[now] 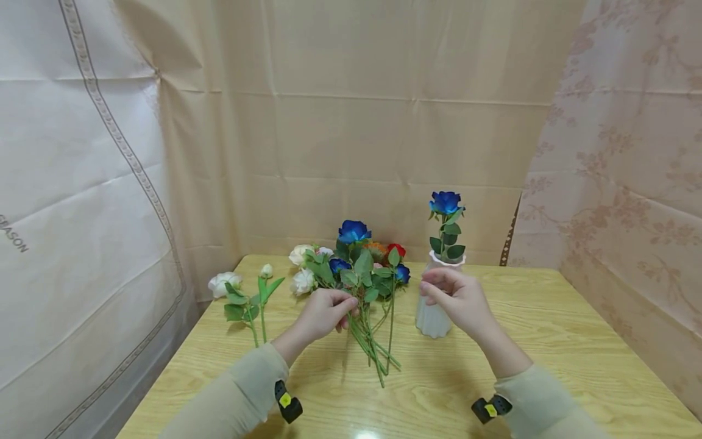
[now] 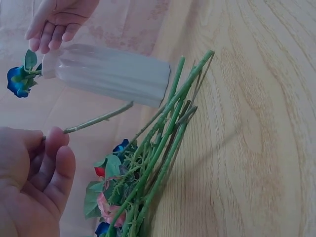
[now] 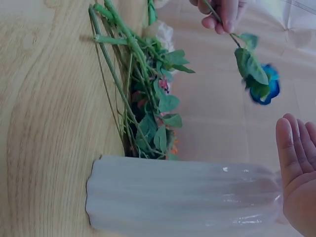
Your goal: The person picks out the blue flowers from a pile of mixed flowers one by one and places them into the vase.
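Note:
My left hand (image 1: 325, 316) pinches the stem of a blue rose (image 1: 354, 231) between thumb and fingers. In the right wrist view that rose (image 3: 266, 86) hangs clear of the table, with green leaves below its bloom. Its bare stem end (image 2: 101, 117) points toward the vase in the left wrist view. A white fluted vase (image 1: 433, 320) stands upright on the right, holding another blue rose (image 1: 445, 202). Beside the vase's upper part is my right hand (image 1: 460, 302), its fingers extended and gripping nothing. Whether it touches the vase, I cannot tell.
A pile of artificial flowers, with green stems (image 1: 378, 353), a red bloom (image 1: 396, 250) and white blooms (image 1: 303, 281), lies mid-table. Farther left lie a white rose (image 1: 223, 284) and a white bud (image 1: 266, 271). Beige curtain (image 1: 384, 140) hangs behind the wooden table (image 1: 521, 329).

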### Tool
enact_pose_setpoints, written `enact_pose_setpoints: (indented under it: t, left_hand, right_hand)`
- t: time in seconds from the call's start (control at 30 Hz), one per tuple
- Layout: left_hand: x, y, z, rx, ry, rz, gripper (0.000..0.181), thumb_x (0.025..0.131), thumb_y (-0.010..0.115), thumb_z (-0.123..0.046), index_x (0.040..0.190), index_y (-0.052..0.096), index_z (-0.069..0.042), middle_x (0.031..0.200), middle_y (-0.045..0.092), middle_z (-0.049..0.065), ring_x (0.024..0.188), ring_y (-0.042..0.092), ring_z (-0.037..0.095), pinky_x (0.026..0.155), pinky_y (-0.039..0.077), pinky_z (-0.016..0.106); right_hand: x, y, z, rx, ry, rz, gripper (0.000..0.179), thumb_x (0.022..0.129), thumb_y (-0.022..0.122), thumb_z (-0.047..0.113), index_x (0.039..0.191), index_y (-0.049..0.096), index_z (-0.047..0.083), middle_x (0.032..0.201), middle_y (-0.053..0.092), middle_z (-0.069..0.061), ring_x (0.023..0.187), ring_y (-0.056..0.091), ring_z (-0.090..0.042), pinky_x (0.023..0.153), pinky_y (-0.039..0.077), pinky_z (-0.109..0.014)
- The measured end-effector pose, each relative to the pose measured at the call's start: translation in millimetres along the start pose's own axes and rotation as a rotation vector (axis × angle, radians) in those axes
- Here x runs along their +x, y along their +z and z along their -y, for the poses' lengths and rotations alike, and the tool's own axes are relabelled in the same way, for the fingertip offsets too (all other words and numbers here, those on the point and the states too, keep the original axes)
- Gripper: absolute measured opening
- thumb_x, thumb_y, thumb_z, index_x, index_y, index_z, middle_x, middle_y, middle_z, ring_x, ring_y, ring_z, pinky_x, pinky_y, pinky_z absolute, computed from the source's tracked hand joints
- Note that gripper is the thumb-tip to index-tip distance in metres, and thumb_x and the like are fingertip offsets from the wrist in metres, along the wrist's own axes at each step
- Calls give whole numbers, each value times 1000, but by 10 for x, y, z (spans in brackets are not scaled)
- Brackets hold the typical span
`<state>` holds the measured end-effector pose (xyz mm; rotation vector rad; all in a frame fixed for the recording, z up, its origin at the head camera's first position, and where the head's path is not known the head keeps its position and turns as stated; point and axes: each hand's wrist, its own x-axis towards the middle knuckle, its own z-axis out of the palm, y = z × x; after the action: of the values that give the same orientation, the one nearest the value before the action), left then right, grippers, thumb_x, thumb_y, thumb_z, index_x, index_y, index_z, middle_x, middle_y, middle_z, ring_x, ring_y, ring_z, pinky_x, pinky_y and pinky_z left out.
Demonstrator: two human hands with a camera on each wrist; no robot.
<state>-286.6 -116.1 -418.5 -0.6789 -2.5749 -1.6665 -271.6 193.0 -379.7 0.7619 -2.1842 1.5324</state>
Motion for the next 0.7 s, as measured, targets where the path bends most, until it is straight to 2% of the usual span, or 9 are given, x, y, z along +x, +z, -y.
enact_pose_setpoints:
  t: [0.07, 0.17, 0.27, 0.33, 0.43, 0.63, 0.7]
  left_hand:
    - [-1, 4, -2, -7, -5, -3, 23, 105, 61, -21, 95, 77, -8, 74, 71, 12, 56, 64, 21, 64, 57, 57]
    - [-3, 5, -6, 8, -8, -9, 21, 104, 64, -21, 90, 76, -12, 70, 69, 11, 54, 63, 18, 60, 59, 47]
    - [-4, 10, -11, 21, 2, -13, 20, 102, 66, -23, 87, 75, -14, 66, 67, 7, 54, 63, 18, 55, 57, 38]
    - [-3, 18, -9, 23, 7, -18, 20, 102, 67, -24, 86, 75, -15, 64, 65, 5, 54, 62, 18, 53, 56, 35]
    - [-5, 34, -16, 20, 15, -24, 19, 101, 68, -26, 86, 75, -16, 62, 64, 5, 53, 61, 19, 53, 55, 38]
    - [-6, 77, -44, -4, 10, -31, 20, 99, 70, -28, 85, 74, -16, 63, 64, 8, 54, 62, 20, 62, 55, 58]
    - [0, 91, -52, -1, 11, -37, 20, 99, 71, -29, 84, 74, -16, 63, 64, 8, 54, 62, 21, 62, 55, 58]
  right_hand:
    - [7, 24, -9, -1, 3, 10, 17, 97, 72, 9, 111, 70, -1, 98, 73, -14, 79, 73, -26, 67, 61, -35]
    - [11, 56, 1, -1, 20, 22, 18, 96, 73, 10, 111, 71, -1, 98, 73, -14, 78, 72, -36, 67, 61, -36]
    - [16, 82, 10, 5, 27, 32, 18, 96, 73, 10, 110, 71, -2, 97, 73, -14, 77, 72, -37, 67, 61, -37]
    - [23, 101, 14, 18, 24, 41, 18, 96, 73, 9, 109, 71, -3, 96, 73, -14, 77, 73, -32, 66, 61, -37]
    - [34, 130, 7, 49, 12, 63, 19, 97, 71, 7, 111, 70, -6, 97, 73, -16, 78, 73, -26, 67, 61, -36]
    - [56, 209, -22, 114, 27, 113, 21, 99, 68, 7, 115, 68, -8, 98, 72, -20, 82, 73, -21, 69, 61, -37]
    - [63, 238, -36, 127, 42, 129, 21, 99, 67, 7, 115, 68, -8, 98, 71, -22, 83, 73, -20, 70, 61, -39]
